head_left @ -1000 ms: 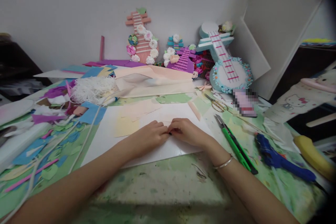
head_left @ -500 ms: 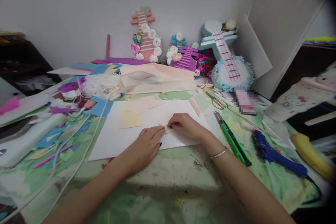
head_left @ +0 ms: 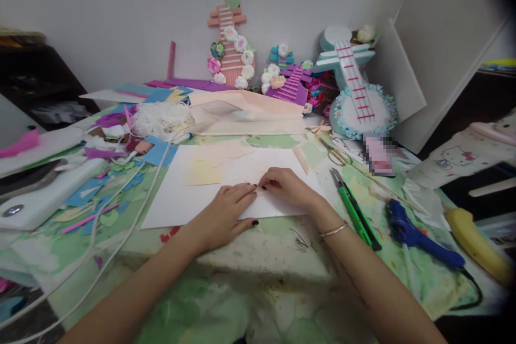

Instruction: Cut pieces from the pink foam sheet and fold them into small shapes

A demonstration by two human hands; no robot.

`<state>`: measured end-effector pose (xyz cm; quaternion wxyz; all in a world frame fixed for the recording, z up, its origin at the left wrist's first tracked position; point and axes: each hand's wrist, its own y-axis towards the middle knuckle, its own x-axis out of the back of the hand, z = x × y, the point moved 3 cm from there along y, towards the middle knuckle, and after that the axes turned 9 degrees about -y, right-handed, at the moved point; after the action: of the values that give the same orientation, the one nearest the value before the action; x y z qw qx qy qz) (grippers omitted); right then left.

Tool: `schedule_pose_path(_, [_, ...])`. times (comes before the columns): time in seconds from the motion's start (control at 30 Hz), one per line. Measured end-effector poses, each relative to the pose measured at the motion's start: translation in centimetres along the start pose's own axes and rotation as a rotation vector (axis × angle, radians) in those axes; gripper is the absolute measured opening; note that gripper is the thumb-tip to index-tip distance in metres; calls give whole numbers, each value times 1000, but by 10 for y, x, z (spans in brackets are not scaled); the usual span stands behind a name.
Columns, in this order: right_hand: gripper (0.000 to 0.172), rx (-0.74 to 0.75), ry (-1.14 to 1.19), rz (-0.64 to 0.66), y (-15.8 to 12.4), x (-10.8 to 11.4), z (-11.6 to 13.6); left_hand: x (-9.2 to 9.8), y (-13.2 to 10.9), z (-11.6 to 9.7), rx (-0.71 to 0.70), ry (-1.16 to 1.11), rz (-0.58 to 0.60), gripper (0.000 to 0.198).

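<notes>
A white board [head_left: 169,199] lies flat at the table's front, with a pale yellow paper square [head_left: 205,172] on its left part. My left hand [head_left: 228,209] rests on the board's front edge, palm down, fingers stretched right and thumb apart. Close beside its fingertips, my right hand [head_left: 284,185] has its thumb and fingers pinched together over the board. Whatever is between those fingers is too small and pale to make out. A peach strip [head_left: 301,160] lies at the board's right side.
A green cutter [head_left: 355,209], gold scissors [head_left: 336,153] and a blue glue gun [head_left: 423,239] lie to the right, near a banana [head_left: 478,242]. White cable [head_left: 133,226] and paper scraps cover the left. Decorated paper instruments [head_left: 360,86] stand behind.
The view has shifted slightly. My left thumb has spread away from the fingers, toward the board's front edge. My right hand keeps its pinch in nearly the same place on the board.
</notes>
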<state>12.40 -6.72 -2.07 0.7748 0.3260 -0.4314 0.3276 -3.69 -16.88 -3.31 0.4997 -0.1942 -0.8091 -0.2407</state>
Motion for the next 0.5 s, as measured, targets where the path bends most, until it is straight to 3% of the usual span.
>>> schedule_pose_path(0.3, [17,-80,61,-22,-1,-3,-2,-2,1,2,13,-39,-3,60])
schedule_pose_path(0.5, [15,-79,73,-30,-1,-4,-4,-2,1,1,5,24,21,57])
